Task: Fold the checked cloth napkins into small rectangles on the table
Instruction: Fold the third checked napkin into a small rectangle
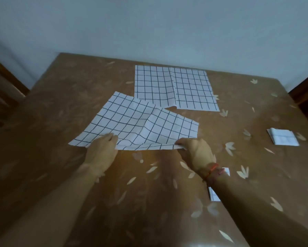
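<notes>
A white napkin with a dark check (137,122) lies unfolded and rumpled in the middle of the brown table (60,104). My left hand (103,150) pinches its near edge toward the left corner. My right hand (196,152), with a red thread at the wrist, pinches the near right corner, lifted slightly off the table. Behind it, a second checked napkin (174,88) lies flat and open. A folded napkin (283,138) rests as a small rectangle at the right. Another folded piece (214,195) is partly hidden under my right forearm.
The table has a glossy brown cover with pale leaf shapes and stands against a pale wall (149,29). Dark wooden furniture (306,97) flanks the table's right side, and more wood (1,90) shows at the left.
</notes>
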